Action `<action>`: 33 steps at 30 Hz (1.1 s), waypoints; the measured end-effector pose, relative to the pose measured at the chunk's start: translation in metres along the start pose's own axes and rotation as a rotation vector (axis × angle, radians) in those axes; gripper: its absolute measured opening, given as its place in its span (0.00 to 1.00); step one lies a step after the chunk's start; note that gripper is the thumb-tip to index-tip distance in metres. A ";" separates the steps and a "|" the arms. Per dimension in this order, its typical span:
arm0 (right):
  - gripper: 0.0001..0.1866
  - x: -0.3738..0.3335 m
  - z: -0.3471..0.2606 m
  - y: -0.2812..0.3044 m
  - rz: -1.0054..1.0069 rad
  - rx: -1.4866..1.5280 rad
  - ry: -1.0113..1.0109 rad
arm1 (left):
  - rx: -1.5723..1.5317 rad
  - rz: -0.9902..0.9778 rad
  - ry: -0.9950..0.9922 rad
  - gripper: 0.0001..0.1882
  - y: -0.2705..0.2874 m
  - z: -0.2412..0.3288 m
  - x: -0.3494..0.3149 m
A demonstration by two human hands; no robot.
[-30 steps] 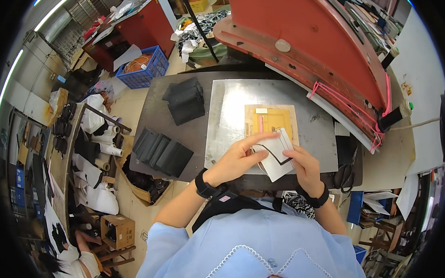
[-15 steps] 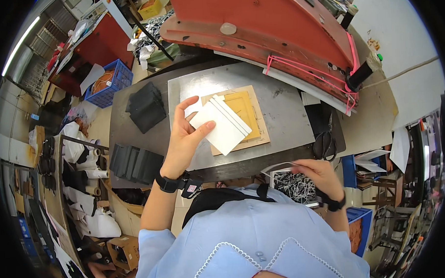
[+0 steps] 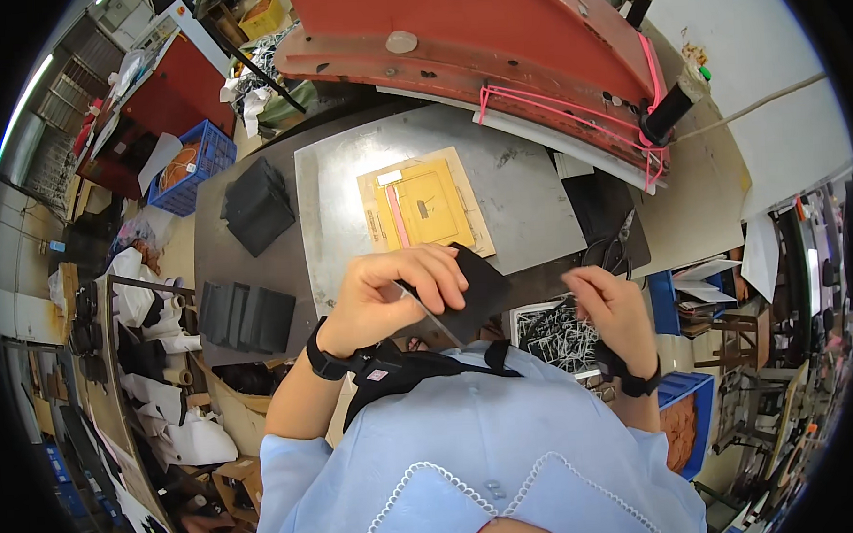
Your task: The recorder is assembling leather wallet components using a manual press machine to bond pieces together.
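Note:
My left hand [image 3: 399, 291] grips a black flat piece [image 3: 484, 288] of sheet material by its edge, tilted in front of my body; a pale edge shows below the fingers. My right hand [image 3: 611, 307] is just above a white tray of thin scrap strips [image 3: 553, 342]. Its fingers are bent, with thumb and fingertips apart, and I see nothing held in them. Beyond my left hand a yellow cutting-die board [image 3: 434, 200] with a pink strip rests on a tan backing board [image 3: 477, 232], on the metal plate [image 3: 528, 207].
Two stacks of black pieces, a far one [image 3: 258, 207] and a near one [image 3: 247, 317], sit at the table's left. Scissors [image 3: 614, 248] lie at the right edge. A large red machine [image 3: 494, 39] overhangs the far side. A blue crate [image 3: 193, 167] stands far left.
My left hand has drawn the piece off the die board toward me and turned its black face up. The pale strip at my right hand no longer shows there.

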State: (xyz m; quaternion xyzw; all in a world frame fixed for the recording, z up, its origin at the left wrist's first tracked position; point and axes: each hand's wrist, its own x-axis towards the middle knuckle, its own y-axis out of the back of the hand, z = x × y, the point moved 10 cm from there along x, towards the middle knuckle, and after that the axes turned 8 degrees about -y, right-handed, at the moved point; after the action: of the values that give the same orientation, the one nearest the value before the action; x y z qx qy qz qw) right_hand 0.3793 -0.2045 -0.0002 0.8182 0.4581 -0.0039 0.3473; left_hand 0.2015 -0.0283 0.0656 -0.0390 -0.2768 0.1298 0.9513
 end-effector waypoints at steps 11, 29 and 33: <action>0.15 0.028 -0.051 -0.074 -0.365 0.838 0.201 | -0.239 0.494 0.455 0.23 0.016 -0.053 -0.047; 0.15 0.054 -0.058 -0.137 -0.300 0.555 0.200 | 0.110 0.666 0.490 0.17 0.064 -0.046 -0.121; 0.16 0.050 -0.074 -0.153 -0.374 0.521 0.236 | 0.236 0.902 0.378 0.14 0.099 -0.018 -0.170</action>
State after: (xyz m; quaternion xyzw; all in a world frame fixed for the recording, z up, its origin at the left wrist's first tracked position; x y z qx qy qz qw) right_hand 0.2706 -0.0729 -0.0468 0.7759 0.6210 -0.0897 0.0645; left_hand 0.0506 0.0212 -0.0520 -0.0696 -0.0388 0.5491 0.8320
